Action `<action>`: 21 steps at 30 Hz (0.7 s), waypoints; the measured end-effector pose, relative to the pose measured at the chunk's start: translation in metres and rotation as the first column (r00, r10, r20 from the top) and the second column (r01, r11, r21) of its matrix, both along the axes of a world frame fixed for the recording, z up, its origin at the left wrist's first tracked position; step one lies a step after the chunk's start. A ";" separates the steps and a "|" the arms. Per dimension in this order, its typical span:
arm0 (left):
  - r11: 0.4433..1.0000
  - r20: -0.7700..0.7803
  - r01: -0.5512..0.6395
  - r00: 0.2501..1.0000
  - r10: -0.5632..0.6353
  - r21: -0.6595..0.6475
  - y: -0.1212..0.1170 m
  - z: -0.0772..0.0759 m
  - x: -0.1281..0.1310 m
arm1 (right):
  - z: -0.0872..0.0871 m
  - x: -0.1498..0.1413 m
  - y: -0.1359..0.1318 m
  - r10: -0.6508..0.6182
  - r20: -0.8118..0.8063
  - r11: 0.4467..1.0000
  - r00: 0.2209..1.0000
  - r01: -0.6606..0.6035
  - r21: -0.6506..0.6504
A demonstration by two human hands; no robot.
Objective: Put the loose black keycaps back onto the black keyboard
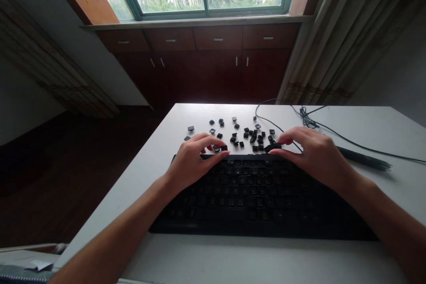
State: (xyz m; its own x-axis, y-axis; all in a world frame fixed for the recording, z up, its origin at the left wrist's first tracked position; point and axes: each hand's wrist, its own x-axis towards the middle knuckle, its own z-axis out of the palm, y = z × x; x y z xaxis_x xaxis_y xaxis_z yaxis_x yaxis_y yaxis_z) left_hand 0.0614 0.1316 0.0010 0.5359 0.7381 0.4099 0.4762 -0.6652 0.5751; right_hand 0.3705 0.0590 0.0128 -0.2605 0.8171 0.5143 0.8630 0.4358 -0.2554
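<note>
A black keyboard (233, 226) lies on the white table, several of its keys off. Loose black keycaps (253, 135) are scattered behind its back edge. Over the keyboard's back left part, my left hand (196, 157) pinches a small black keycap (224, 148) between thumb and forefinger. My right hand (309, 153) is above the back edge farther right, thumb and forefinger closed on a longer, dark, slightly curved keycap (273, 147). The wrists and forearms cover the keyboard's left and right ends.
A thin black cable (353, 140) runs across the table's back right, with a tangled bundle (308, 117). Dark stick-like items (364, 158) lie right of my right hand. The white table (146, 151) ends at the left above a dark floor. Cabinets (213, 71) stand beneath the window.
</note>
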 end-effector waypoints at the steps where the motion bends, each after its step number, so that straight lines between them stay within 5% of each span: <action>1: 1.000 -0.007 -0.008 1.000 0.008 0.002 0.001 0.001 0.000 | 0.001 -0.001 -0.001 0.008 -0.012 1.000 1.000 -0.008 0.006; 21: 0.991 -0.400 0.036 0.913 -0.085 -0.128 0.043 0.025 0.030 | 0.011 -0.011 -0.003 0.225 -0.312 0.944 0.923 -0.286 -0.166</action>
